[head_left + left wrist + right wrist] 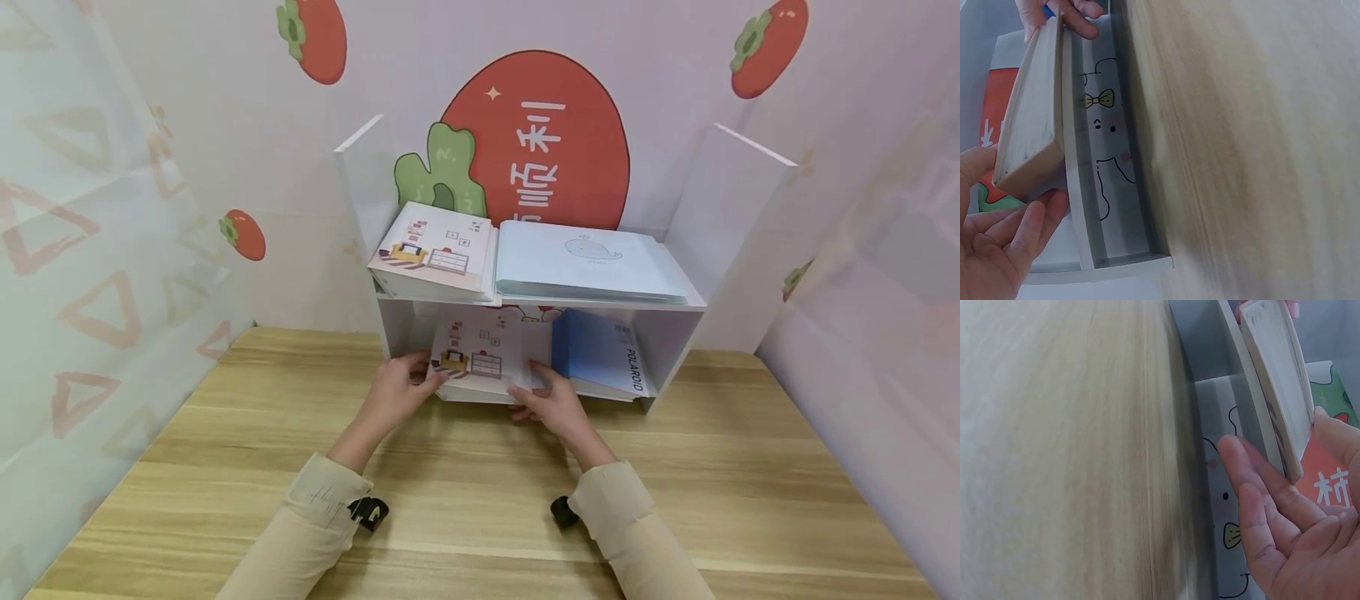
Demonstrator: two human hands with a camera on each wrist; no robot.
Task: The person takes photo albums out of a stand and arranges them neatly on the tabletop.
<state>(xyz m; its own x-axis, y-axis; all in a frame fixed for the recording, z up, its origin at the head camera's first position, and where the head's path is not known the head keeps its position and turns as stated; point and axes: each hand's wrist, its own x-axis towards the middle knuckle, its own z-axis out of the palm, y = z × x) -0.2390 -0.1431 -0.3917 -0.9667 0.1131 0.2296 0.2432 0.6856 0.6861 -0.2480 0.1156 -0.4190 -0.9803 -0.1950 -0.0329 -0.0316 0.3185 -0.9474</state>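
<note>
On the lower level of a small white shelf (pixel 675 358) lies a thick white book (pixel 487 342) with a furniture drawing on its cover. My left hand (pixel 393 390) holds the book's left end; the left wrist view shows the thumb on one face of the book (pixel 1035 100) and curled fingers (pixel 1038 228) at the other. At the right end, my right hand (pixel 553 404) has its thumb by the cover edge and its fingers low along the front. In the right wrist view, the right hand (pixel 1297 534) spans the book's corner (pixel 1279 375).
A blue book (pixel 600 350) marked POLAROID lies on the lower level to the right. Above, the top board carries similar white books (pixel 438 250) and a pale blue book (pixel 588 258) with a whale drawing, between upright side panels (pixel 727 196). The shelf stands on a wooden table (pixel 465 517).
</note>
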